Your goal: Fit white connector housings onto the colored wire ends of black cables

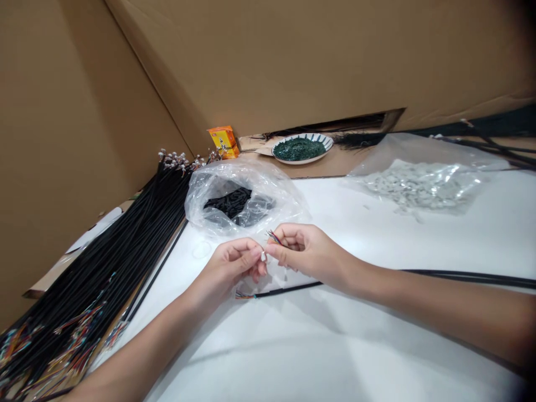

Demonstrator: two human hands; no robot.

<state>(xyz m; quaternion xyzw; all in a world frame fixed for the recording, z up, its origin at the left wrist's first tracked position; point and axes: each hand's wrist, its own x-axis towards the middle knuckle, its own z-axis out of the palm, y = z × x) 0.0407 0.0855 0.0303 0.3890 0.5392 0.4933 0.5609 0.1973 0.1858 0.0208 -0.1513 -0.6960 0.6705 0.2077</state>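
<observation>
My left hand [240, 259] pinches a small white connector [263, 256] between thumb and forefinger. Close beside it, my right hand [299, 248] is closed on a bunch of thin coloured wires [274, 237], whose ends stick up past the fingers. The two hands nearly meet; whether a wire sits in the connector is too small to tell. Beneath them, a black cable [288, 290] with bare coloured wire ends lies across the white tabletop [259, 346]. More black cable [469, 275] runs off to the right behind my right forearm.
Many black cables [138, 223] with white connectors at the far end lie along the left. Behind my hands stands an open plastic bag [288, 195] of black pieces. Farther back are an orange box [224, 142], a plate [330, 142] of dark green bits and a bag [431, 184] of white pieces.
</observation>
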